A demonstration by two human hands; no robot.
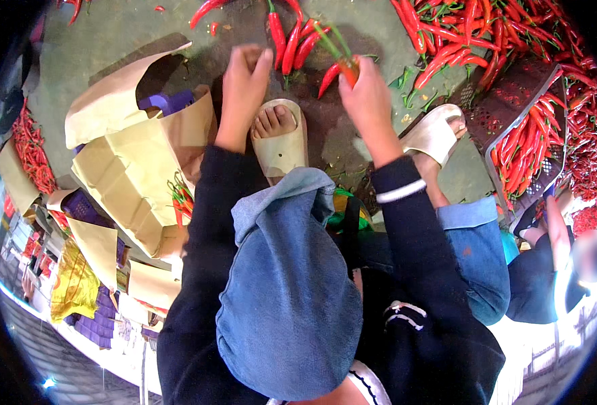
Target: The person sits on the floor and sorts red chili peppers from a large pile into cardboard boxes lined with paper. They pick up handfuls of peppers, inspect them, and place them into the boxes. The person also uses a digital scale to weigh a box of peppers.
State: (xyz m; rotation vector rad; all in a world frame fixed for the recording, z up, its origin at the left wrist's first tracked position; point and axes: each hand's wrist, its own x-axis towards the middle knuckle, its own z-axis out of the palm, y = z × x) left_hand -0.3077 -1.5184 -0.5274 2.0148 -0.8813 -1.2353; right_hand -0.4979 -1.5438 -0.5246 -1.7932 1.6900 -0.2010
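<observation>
1. Grasps a small bunch of red peppers point(348, 69) in the right fingers point(365, 67), with green stems point(335, 42) poking out ahead and to the left of them.
2. Curls the left fingers point(249, 54) inward, with the thumb point(265, 62) alongside; cannot tell of anything held inside.
3. Holds both sets of fingers over the floor point(136, 30), apart from each other.
4. Shows a cluster of loose peppers point(285, 42) on the floor, ahead of and between both sets of fingers.
5. Shows a single pepper point(327, 81) just to the left of the right fingers.
6. Shows a large pile of red peppers point(487, 34) ahead and to the right of the right fingers.
7. Includes a dark crate point(500, 108) with red peppers inside, to the right of the right fingers and nearer the body.
8. Includes folded tan paper point(126, 182) and purple plastic point(167, 102) to the left of the left fingers.
9. Includes a cream sandal point(281, 148) just bodyward of the left fingers, and another sandal point(428, 131) to the right of the right fingers.
</observation>
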